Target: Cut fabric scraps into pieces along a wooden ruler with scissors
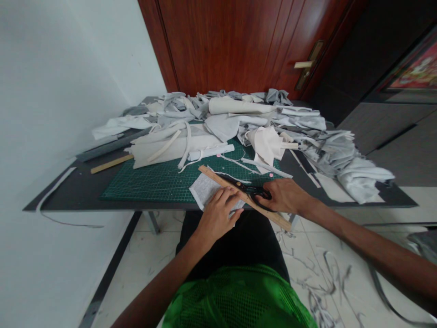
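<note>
item, grey fabric piece [202, 189]: lies at the near edge of the green cutting mat [146, 184], partly under a wooden strip [214, 176] and partly hanging over the table edge.

item, wooden strip: set slantwise across the fabric, its near end past the edge of the dark table [73, 193].

item, left hand [217, 213]: not gripping; laid over strip and fabric, fingers together on the wood, thumb spread apart.

item, right hand [285, 195]: closed round the handles of black scissors [253, 190], blades pointing away to the left along the far side of the strip. whether the blades are parted is too small to tell.

item, narrow offcut [235, 178]: thin and pale, just beyond the strip.

note on handling: the strip probably serves as guide, so firm, even pressure from the left hand seems best, with fingertips kept clear of the blades. scissors are best run flush with the wood, in long, unhurried strokes. the overhanging cloth may drag and skew the line; more of it resting on the mat would likely help.

surroundings: heaped fabric scraps [341, 152] at the right; a second wooden strip [112, 164] at the left.
</note>
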### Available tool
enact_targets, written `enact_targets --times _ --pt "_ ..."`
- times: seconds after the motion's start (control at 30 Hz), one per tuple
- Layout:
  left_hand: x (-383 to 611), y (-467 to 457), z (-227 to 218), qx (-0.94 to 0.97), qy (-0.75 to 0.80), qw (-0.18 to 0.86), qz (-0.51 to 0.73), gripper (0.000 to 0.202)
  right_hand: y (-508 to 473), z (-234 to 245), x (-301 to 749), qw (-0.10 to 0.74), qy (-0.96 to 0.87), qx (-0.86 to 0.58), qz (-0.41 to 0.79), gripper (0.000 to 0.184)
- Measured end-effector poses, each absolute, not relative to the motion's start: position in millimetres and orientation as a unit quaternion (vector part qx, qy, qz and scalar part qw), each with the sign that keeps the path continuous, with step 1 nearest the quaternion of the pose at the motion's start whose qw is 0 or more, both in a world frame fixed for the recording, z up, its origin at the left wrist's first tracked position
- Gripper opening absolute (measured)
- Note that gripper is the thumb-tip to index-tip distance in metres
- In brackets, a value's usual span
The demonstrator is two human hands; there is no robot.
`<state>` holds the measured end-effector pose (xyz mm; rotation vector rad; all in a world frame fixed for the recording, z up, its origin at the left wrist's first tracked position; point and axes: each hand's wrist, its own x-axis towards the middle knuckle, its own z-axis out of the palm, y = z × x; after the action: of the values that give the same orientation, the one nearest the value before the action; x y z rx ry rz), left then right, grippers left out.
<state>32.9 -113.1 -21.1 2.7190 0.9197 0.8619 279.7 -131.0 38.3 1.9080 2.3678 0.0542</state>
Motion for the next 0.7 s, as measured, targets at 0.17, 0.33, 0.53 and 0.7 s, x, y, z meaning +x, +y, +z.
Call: enact_targets --times 0.17,0.33,0.53,0.7 --pt "33.1 -113.4 -20.3 0.904 0.313 0.077 0.281 0.039 -126.9 38.1 277.7 0.045 0.773 0.632 0.001 0.047" --pt "33.3 -113.1 -21.2 0.903 0.315 0.077 0.282 0.041 -122.9 39.0 273.2 0.053 0.773 0.632 0.015 0.048" --pt "33.0 -113.5 -20.5 0.903 0.314 0.08 0.281 0.041 -118.4 39.4 270.2 0.054 0.786 0.615 0.031 0.049" --pt "33.6 -113.7 -21.8 0.903 0.318 0.081 0.278 0.042 -116.3 38.3 273.4 0.059 0.802 0.593 0.044 0.048"
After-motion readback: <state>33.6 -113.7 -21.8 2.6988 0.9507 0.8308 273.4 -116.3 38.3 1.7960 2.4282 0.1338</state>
